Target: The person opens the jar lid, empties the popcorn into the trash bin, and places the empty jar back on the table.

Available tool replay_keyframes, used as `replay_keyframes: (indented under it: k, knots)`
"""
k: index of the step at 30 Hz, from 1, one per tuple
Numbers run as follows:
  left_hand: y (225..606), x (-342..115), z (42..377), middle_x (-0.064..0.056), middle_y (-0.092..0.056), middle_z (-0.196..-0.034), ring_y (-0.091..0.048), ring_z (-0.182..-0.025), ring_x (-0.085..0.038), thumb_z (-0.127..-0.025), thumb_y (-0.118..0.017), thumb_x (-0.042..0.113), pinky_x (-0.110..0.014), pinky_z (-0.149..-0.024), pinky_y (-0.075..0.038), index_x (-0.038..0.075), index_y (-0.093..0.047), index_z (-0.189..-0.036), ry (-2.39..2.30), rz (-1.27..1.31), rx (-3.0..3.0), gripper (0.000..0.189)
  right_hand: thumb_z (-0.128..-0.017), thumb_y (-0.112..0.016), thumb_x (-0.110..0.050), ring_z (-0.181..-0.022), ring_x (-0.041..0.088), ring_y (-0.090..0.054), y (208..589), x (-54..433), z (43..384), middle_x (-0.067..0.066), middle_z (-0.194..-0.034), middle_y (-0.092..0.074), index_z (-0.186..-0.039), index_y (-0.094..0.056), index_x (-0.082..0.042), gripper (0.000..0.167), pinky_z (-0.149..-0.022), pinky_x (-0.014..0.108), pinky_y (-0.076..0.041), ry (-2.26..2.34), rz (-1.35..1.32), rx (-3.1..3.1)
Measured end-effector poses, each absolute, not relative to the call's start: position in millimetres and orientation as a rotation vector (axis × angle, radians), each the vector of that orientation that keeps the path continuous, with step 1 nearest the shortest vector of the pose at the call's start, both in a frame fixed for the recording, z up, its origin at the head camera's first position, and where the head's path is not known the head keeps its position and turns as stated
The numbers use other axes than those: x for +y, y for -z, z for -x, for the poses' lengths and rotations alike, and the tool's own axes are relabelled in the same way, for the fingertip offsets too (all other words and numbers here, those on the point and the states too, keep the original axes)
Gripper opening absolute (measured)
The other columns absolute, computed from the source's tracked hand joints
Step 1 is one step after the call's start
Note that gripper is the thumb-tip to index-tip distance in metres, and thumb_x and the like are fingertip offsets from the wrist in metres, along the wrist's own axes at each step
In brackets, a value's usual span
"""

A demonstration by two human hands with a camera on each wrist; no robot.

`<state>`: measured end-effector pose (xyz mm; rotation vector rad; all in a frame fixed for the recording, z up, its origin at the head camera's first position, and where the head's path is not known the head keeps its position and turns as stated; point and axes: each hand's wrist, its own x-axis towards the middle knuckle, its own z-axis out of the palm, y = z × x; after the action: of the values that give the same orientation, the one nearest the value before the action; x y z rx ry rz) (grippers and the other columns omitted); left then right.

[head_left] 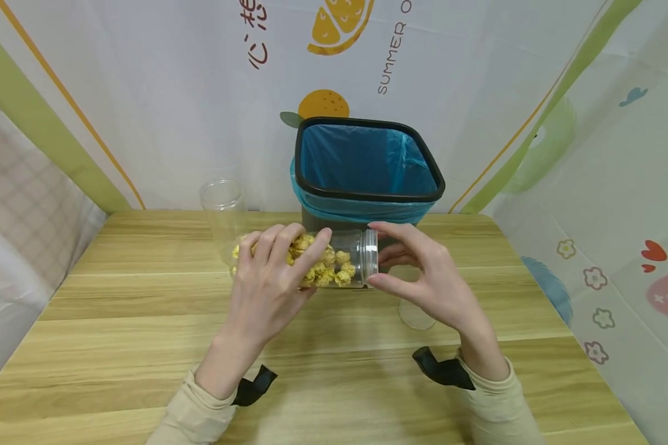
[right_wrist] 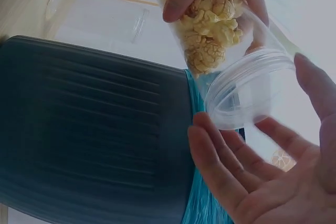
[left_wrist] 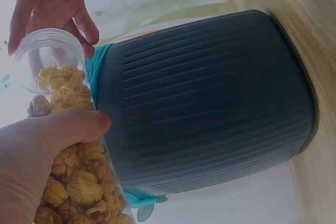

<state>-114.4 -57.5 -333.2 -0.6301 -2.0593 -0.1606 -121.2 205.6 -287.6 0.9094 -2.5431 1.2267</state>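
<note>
A clear jar (head_left: 352, 241) of popcorn (head_left: 325, 272) lies tipped sideways in the air, its threaded mouth to the right. The left hand (head_left: 273, 272) grips the jar's body from above, thumb along the near side, as the left wrist view also shows. Around the mouth, the right hand (head_left: 423, 266) holds its fingers spread and gently bent. Its fingertips (right_wrist: 202, 124) are right at the rim (right_wrist: 252, 90), with the palm facing the mouth. Popcorn fills most of the jar, and some pieces lie toward the mouth.
A dark bin (left_wrist: 210, 98) with a blue liner (head_left: 356, 161) stands behind the jar at the table's back. Left of it is an upright clear container (head_left: 222, 201). A clear round object (head_left: 416, 318) sits below the right hand on the wooden table (head_left: 334, 352).
</note>
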Motion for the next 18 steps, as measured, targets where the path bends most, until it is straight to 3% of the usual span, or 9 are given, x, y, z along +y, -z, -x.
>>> replay_keyframes:
  k: [9, 18]
  knots:
    - [333.9, -62.8, 115.7, -0.014, -0.059, -0.124, -0.055, -0.111, -0.035, -0.056, -0.102, 0.034, -0.052, -0.091, -0.044, 0.026, -0.054, -0.144, 0.229, 0.644, -2.041, 0.101, -0.076, -0.089, -0.004, -0.13, 0.015, -0.057, 288.6, 202.4, 121.7, 0.005, -0.148, -0.056, -0.147, -0.056, -0.015, 0.079, -0.099, 0.029, -0.057, -1.17, -1.093, -2.37]
    - [331.0, -63.4, 113.9, -0.013, -0.059, -0.127, -0.054, -0.115, -0.033, -0.06, -0.1, 0.035, -0.051, -0.094, -0.043, 0.027, -0.052, -0.146, 0.238, 0.632, -2.079, 0.099, -0.074, -0.088, 0.004, -0.136, 0.016, -0.054, 288.7, 204.8, 123.5, 0.007, -0.15, -0.055, -0.146, -0.056, -0.008, 0.08, -0.1, 0.029, -0.057, -1.241, -1.118, -2.325]
